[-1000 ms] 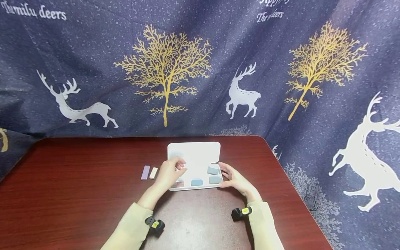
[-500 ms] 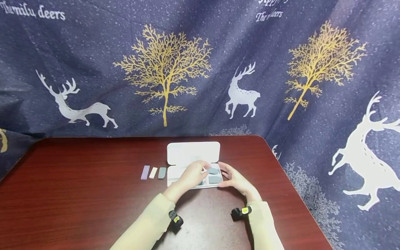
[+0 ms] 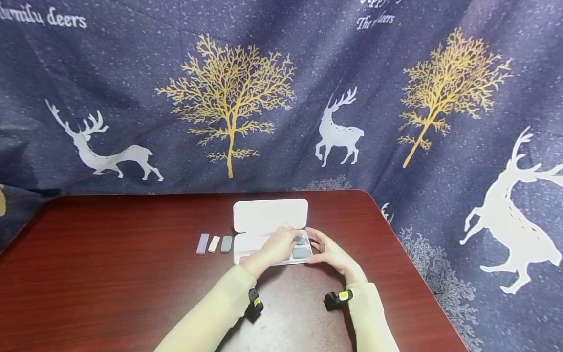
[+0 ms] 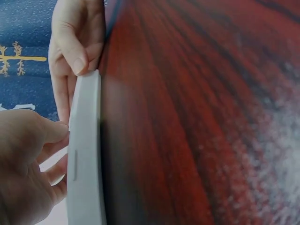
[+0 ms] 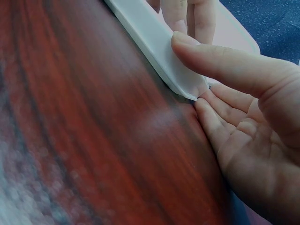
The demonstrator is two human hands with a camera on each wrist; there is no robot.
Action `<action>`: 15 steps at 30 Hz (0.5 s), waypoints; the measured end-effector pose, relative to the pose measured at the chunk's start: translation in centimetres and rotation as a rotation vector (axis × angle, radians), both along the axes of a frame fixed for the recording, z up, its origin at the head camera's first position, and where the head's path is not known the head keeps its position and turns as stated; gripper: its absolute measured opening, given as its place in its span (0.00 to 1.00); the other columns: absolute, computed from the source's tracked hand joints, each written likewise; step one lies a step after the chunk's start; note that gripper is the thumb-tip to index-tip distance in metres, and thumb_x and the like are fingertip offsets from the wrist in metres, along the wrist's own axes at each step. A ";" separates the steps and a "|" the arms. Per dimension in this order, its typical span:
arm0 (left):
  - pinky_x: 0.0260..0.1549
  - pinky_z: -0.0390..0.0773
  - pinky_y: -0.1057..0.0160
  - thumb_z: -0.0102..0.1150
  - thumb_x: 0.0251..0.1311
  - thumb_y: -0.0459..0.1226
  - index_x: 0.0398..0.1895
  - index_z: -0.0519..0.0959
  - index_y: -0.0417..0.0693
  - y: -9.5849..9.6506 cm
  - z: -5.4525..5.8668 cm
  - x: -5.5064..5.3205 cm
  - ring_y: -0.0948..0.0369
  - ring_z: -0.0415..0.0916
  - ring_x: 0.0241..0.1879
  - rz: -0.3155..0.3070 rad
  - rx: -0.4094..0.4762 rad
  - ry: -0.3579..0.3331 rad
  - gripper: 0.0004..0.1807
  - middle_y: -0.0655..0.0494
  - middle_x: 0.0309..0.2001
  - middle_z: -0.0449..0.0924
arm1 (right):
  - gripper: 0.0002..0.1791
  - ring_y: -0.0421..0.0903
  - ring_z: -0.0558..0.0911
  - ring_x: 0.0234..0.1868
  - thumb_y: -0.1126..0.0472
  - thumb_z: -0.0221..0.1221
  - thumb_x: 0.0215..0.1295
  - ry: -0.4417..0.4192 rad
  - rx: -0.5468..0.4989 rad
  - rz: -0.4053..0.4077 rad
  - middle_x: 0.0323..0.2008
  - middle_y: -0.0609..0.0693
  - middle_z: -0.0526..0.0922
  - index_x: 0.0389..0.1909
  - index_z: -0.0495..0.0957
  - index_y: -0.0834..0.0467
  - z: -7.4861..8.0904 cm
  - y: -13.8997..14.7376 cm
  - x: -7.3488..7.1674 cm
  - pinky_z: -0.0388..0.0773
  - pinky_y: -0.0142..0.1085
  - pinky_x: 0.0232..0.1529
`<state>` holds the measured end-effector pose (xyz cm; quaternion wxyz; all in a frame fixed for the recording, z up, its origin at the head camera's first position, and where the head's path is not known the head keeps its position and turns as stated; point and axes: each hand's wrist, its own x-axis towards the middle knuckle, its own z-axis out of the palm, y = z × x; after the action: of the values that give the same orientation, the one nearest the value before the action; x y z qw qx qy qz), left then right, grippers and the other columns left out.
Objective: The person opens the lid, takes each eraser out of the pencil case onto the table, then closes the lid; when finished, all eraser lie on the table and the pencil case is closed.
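Observation:
An open white case (image 3: pixel 270 212) lies on the table with its lid tipped back. My left hand (image 3: pixel 277 247) reaches across it; thumb and fingertips pinch a grey-blue block (image 3: pixel 301 240) in the back right compartment. Another grey-blue block (image 3: pixel 301 253) sits in front of that one. My right hand (image 3: pixel 329 252) holds the case's right end. In the right wrist view its thumb lies on the front wall of the case (image 5: pixel 157 49), fingers around the end. The left wrist view shows my left fingers curled behind the front wall (image 4: pixel 84 154). My left hand covers the case's front middle.
Left of the case, a purple block (image 3: pixel 203 244), a smaller cream block (image 3: pixel 214 244) and a grey-green block (image 3: pixel 226 244) stand in a row on the dark red table (image 3: pixel 132 274). A blue cloth (image 3: pixel 184 146) with deer and trees hangs behind the table.
My left hand has moved right from the case's left part to its back right compartment. The grey-green block now shows on the table beside the cream one. My right hand has stayed put.

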<state>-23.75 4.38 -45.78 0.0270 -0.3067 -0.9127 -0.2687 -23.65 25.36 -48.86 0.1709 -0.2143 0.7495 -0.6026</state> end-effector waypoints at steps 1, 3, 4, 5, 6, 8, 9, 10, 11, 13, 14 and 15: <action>0.59 0.74 0.52 0.55 0.64 0.28 0.55 0.79 0.39 0.0 0.0 0.0 0.48 0.77 0.55 -0.003 -0.010 0.008 0.17 0.44 0.53 0.82 | 0.49 0.66 0.51 0.74 0.76 0.65 0.53 0.000 -0.002 0.000 0.72 0.73 0.51 0.72 0.46 0.74 0.0 0.0 0.0 0.48 0.54 0.74; 0.59 0.73 0.53 0.53 0.65 0.29 0.56 0.78 0.39 0.1 0.0 0.1 0.48 0.77 0.54 -0.005 -0.030 0.012 0.17 0.45 0.54 0.81 | 0.49 0.66 0.51 0.74 0.75 0.65 0.53 0.002 -0.004 0.001 0.72 0.73 0.51 0.72 0.46 0.74 0.0 0.0 0.0 0.48 0.55 0.74; 0.59 0.73 0.53 0.53 0.66 0.29 0.57 0.78 0.39 0.1 0.0 0.2 0.48 0.76 0.54 -0.005 -0.039 0.016 0.17 0.45 0.54 0.81 | 0.49 0.66 0.51 0.75 0.75 0.65 0.53 0.000 -0.006 -0.001 0.72 0.73 0.51 0.72 0.47 0.74 0.1 0.0 0.0 0.48 0.54 0.74; 0.58 0.73 0.53 0.52 0.66 0.29 0.57 0.78 0.39 0.1 0.1 0.3 0.49 0.76 0.53 -0.002 -0.046 0.017 0.17 0.45 0.55 0.81 | 0.49 0.66 0.51 0.75 0.75 0.65 0.53 -0.001 -0.007 -0.003 0.73 0.73 0.51 0.72 0.47 0.74 0.1 0.0 0.0 0.48 0.54 0.74; 0.58 0.73 0.54 0.52 0.66 0.29 0.57 0.78 0.39 0.1 0.1 0.3 0.49 0.76 0.53 0.002 -0.055 0.019 0.17 0.45 0.55 0.81 | 0.49 0.66 0.51 0.74 0.75 0.65 0.53 -0.002 -0.005 -0.004 0.73 0.73 0.51 0.72 0.47 0.74 0.1 0.0 0.0 0.48 0.54 0.74; 0.58 0.73 0.55 0.51 0.67 0.29 0.58 0.77 0.39 0.2 0.1 0.4 0.49 0.76 0.53 0.008 -0.077 0.027 0.17 0.45 0.56 0.81 | 0.49 0.67 0.51 0.74 0.75 0.65 0.54 -0.001 -0.002 -0.006 0.73 0.73 0.51 0.72 0.47 0.74 0.0 0.0 0.0 0.48 0.55 0.74; 0.57 0.73 0.56 0.51 0.67 0.29 0.58 0.77 0.39 0.2 0.1 0.4 0.50 0.76 0.52 0.015 -0.092 0.038 0.17 0.46 0.55 0.81 | 0.49 0.67 0.51 0.74 0.75 0.65 0.54 -0.001 -0.002 -0.007 0.73 0.73 0.51 0.72 0.47 0.74 -0.1 0.1 -0.1 0.48 0.55 0.74; 0.56 0.73 0.57 0.51 0.66 0.29 0.57 0.78 0.39 0.3 0.1 0.4 0.50 0.76 0.51 0.018 -0.102 0.054 0.17 0.46 0.55 0.81 | 0.49 0.67 0.51 0.74 0.75 0.65 0.54 -0.001 -0.001 -0.008 0.73 0.73 0.51 0.72 0.47 0.74 -0.1 0.1 -0.1 0.48 0.55 0.74; 0.55 0.73 0.58 0.51 0.66 0.29 0.57 0.78 0.39 0.4 0.0 0.4 0.51 0.76 0.51 0.022 -0.112 0.068 0.17 0.46 0.54 0.82 | 0.49 0.67 0.51 0.74 0.75 0.65 0.54 0.000 0.000 -0.008 0.73 0.73 0.51 0.72 0.47 0.74 -0.2 0.1 -0.1 0.48 0.55 0.74; 0.53 0.74 0.59 0.51 0.66 0.29 0.56 0.79 0.40 0.6 -0.1 0.4 0.51 0.76 0.50 0.036 -0.128 0.080 0.17 0.47 0.54 0.82 | 0.49 0.67 0.51 0.74 0.75 0.64 0.54 0.000 0.001 -0.007 0.73 0.73 0.51 0.72 0.47 0.74 -0.2 0.1 -0.1 0.48 0.55 0.74; 0.53 0.74 0.59 0.51 0.66 0.29 0.56 0.79 0.41 0.6 -0.2 0.4 0.52 0.76 0.49 0.045 -0.137 0.081 0.17 0.48 0.54 0.82 | 0.49 0.67 0.51 0.74 0.75 0.64 0.54 -0.002 0.001 -0.008 0.73 0.73 0.51 0.72 0.46 0.73 -0.2 0.1 -0.1 0.48 0.54 0.74; 0.53 0.74 0.60 0.51 0.66 0.30 0.56 0.79 0.41 0.7 -0.2 0.5 0.52 0.76 0.49 0.054 -0.141 0.074 0.17 0.48 0.54 0.82 | 0.49 0.67 0.51 0.74 0.75 0.64 0.54 -0.005 0.002 -0.008 0.73 0.73 0.51 0.72 0.46 0.73 -0.1 0.1 0.0 0.48 0.54 0.74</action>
<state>-23.29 5.09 -46.00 0.0462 -0.2930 -0.9356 -0.1915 -23.70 25.42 -49.01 0.1705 -0.2098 0.7504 -0.6032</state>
